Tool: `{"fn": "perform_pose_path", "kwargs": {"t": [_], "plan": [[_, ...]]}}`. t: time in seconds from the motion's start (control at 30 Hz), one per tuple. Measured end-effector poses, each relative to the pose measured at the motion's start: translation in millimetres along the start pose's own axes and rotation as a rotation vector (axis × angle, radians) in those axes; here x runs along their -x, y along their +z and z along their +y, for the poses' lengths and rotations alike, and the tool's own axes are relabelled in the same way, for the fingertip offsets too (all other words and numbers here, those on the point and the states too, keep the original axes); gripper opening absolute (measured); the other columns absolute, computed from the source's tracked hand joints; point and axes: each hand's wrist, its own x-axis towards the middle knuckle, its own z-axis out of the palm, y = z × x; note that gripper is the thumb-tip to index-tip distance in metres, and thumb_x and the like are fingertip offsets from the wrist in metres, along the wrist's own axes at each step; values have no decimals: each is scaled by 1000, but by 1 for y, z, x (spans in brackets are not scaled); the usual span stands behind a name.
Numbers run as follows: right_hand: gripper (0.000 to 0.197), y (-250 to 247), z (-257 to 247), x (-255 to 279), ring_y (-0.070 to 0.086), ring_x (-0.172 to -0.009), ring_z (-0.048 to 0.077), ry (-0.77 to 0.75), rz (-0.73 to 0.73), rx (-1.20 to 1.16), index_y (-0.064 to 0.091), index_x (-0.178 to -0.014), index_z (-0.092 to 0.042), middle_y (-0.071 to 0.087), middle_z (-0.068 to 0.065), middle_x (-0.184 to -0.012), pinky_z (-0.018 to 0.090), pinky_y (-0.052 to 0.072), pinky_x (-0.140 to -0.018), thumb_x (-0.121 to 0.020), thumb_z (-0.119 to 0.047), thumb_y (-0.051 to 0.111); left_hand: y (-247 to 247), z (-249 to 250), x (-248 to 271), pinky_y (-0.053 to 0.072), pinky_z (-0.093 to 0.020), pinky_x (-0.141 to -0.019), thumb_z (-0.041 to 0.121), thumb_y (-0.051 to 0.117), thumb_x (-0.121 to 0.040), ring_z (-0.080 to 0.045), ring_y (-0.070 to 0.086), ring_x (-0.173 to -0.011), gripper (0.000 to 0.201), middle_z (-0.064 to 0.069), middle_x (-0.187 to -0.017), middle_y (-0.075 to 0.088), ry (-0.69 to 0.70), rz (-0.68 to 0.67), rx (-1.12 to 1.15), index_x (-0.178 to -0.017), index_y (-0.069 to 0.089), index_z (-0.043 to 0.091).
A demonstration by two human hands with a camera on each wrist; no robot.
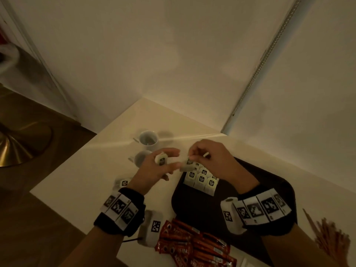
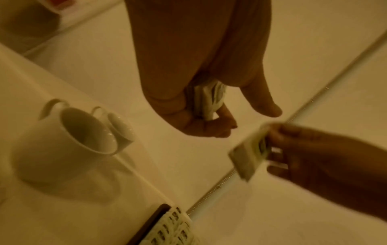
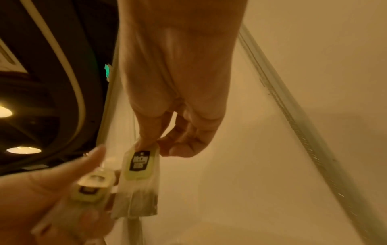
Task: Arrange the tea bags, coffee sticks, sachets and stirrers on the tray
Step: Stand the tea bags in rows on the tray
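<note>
The left hand (image 1: 154,168) grips a small stack of pale paper tea bags with black labels (image 1: 161,159), fingers curled around them, index finger stretched out toward the other hand. Just beside it, the right hand (image 1: 213,160) pinches a single pale tea bag with a black label (image 3: 139,179) by its top edge between thumb and fingertips; in the right wrist view the bag hangs down from that pinch, right next to the stack. Both hands hover above the far left corner of the dark rounded tray (image 1: 260,191).

On the tray, at that far left corner, sits a neat block of pale tea bags in rows (image 1: 201,180), labels up, directly under the right hand. Just off the tray's left edge, one more loose tea bag (image 1: 123,183) lies on the cream tabletop (image 1: 77,189), partly hidden by the left wrist. Beyond the tray's far left corner stand two white ceramic mugs (image 1: 148,140), one behind the other, upright.

At the tray's near edge, a heap of red-orange coffee sticks (image 1: 192,245) spreads across the tabletop, overlapping the tray's rim. To the tray's right, a loose pile of thin wooden stirrers (image 1: 327,239) lies on the table, blurred. Both wrists wear black bands with white marker blocks (image 1: 264,207).
</note>
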Motion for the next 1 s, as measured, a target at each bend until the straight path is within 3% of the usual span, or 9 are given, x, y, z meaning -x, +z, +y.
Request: {"fn": "perform_pose_path", "kwargs": {"t": [0.1,0.27,0.47,0.6,0.8,0.93,1.0], "plan": [[4,-13,-22,-6,54,-71,9,-113,58,29,67,-87,-15,60,-5,-75,12,41,-64,-84,-12,67,13,10,-3,42,-22,-43,5,75,-76,-11,55,-56,20,4,-66,64,61,14,31,-93,67,0],[10,-30,-37,-11,48,-61,6,-136,64,119,64,-82,-15,53,-13,-66,16,38,-59,-87,-23,64,18,34,-8,40,-23,-45,28,74,-73,-13,54,-61,34,-11,-76,63,196,-81,73,-97,69,6],[25,-44,-48,-16,47,-58,13,-172,69,171,60,-74,-12,52,-3,-60,18,35,-56,-91,-30,58,23,48,-9,39,-22,-45,17,70,-79,-17,48,-59,28,-21,-72,55,229,-133,92,-88,63,-9],[28,-50,-52,-15,50,-60,17,-173,125,154,61,-73,-9,55,4,-62,20,38,-57,-91,-30,59,24,47,-5,40,-22,-45,17,75,-77,-15,57,-63,40,-19,-78,62,197,-136,132,-94,59,-16],[8,-47,-46,-16,57,-61,3,-74,169,-3,72,-81,-18,64,-11,-66,12,45,-56,-85,-24,68,26,40,-1,43,-23,-47,23,69,-74,-14,62,-67,36,-8,-86,71,116,-76,149,-101,64,0],[6,-33,-23,-9,58,-56,0,36,154,-61,73,-85,-13,65,-8,-68,10,47,-55,-84,-17,69,9,20,2,48,-20,-52,19,54,-93,-16,66,-72,21,-6,-97,70,-84,88,311,-110,61,9],[5,-18,-2,-3,57,-58,-4,106,100,-38,72,-86,-11,63,-11,-69,8,45,-57,-84,-14,68,-5,13,3,50,-20,-53,27,48,-96,-16,67,-71,24,-7,-96,70,-189,154,489,-108,62,12]]}}
